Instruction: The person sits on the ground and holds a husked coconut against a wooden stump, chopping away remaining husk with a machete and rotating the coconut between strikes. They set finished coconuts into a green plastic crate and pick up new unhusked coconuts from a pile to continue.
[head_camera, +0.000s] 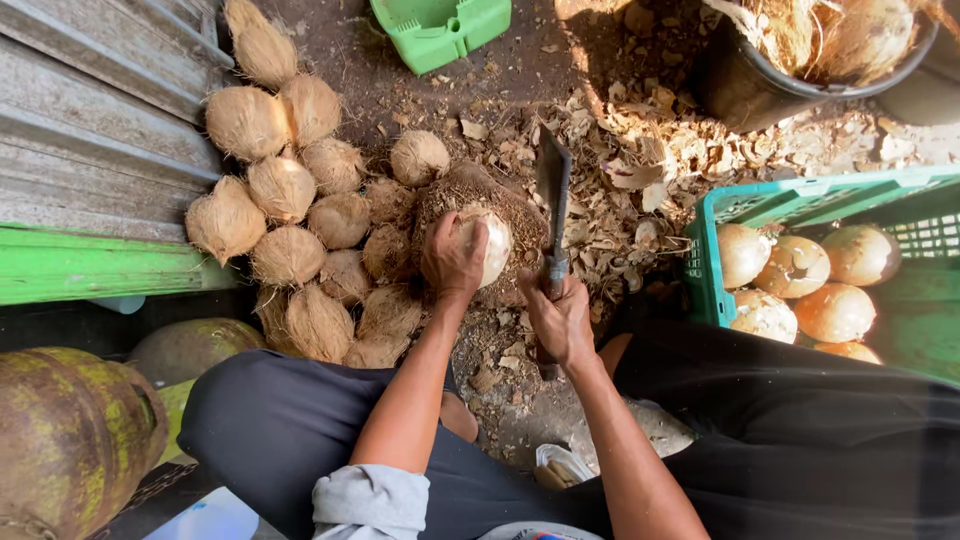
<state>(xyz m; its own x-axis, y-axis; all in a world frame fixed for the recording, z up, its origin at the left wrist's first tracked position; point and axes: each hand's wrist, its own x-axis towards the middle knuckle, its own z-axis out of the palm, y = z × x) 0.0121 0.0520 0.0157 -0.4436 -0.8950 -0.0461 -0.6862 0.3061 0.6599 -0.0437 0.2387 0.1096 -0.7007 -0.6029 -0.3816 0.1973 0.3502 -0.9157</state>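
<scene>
My left hand (452, 258) grips a partly peeled pale coconut (492, 243) resting on a fibrous husk-covered block (470, 190) on the ground. A heavy cleaver (552, 185) stands blade up just right of the coconut, and my right hand (560, 318) holds it by the handle. A pile of several brown hairy coconuts (290, 190) lies to the left of the block. Part of the held coconut is hidden under my fingers.
A teal plastic crate (800, 195) at right holds several peeled coconuts (795, 268). A black bucket (750, 90) of husk stands top right, a green crate (440, 30) at top. Husk chips (620, 150) cover the ground. Corrugated metal (90, 110) and a rusty gas cylinder (70, 430) sit left.
</scene>
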